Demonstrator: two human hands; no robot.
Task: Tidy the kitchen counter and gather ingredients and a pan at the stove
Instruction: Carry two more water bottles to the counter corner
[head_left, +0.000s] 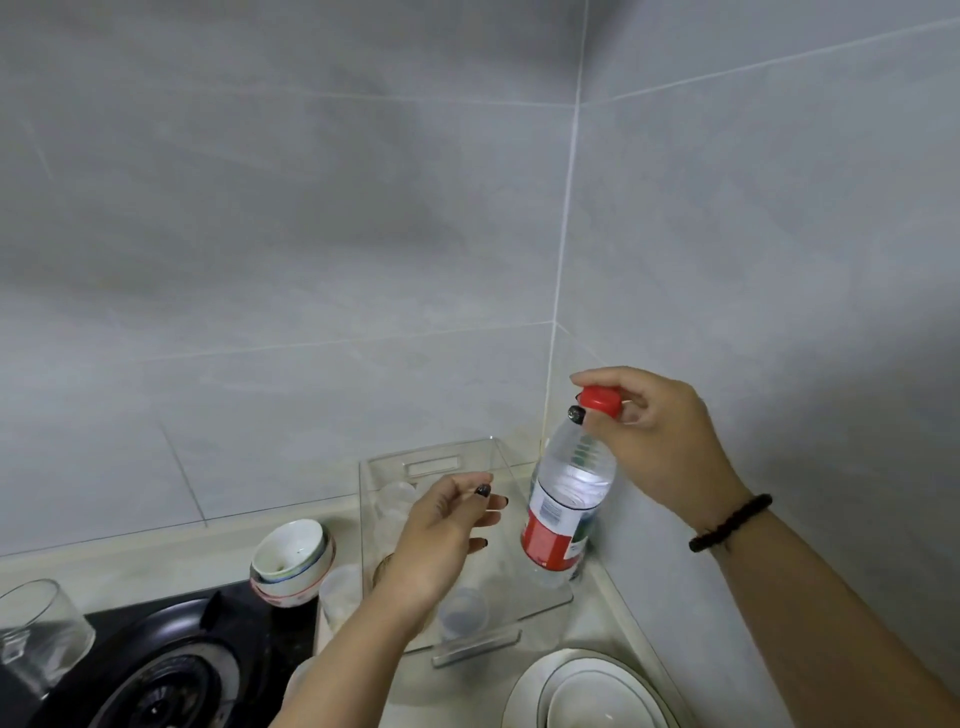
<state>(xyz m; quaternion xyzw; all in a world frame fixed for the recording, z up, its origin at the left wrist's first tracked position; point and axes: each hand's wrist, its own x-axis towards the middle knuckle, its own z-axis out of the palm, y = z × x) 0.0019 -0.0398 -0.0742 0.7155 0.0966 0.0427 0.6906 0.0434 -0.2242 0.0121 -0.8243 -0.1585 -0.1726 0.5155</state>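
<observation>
Head view, standing at the counter corner: right hand (657, 441) pinches the red screw cap (601, 400) of a clear plastic water bottle with a red and white label (563, 506), fingers curled round the cap, dark bead bracelet (730, 522) on that wrist. Bottle is tilted, cap leaning right, its base low over the clear acrylic tray with cut-out handles (434, 464) in the corner where the grey tiled walls (311, 234) meet; can't tell if the base touches the tray. Left hand (441, 535) hovers over the tray just left of the bottle, fingers spread and relaxed, holding nothing, dark-painted nails visible. Small clear plastic cup (464, 613) sits in the tray near its front edge, partly under the left wrist; more clear cups (397, 493) at the tray's back, blurred. Left of the tray, stacked white ceramic bowls with coloured rims (293, 564) sit tilted at the back edge of the black glass gas stove (171, 670). Clear drinking glass (39, 634) upside down at far left edge. White plates with a thin dark rim (587, 691), stacked with a white bowl on top, sit on the beige countertop (613, 623) in front of the tray.
</observation>
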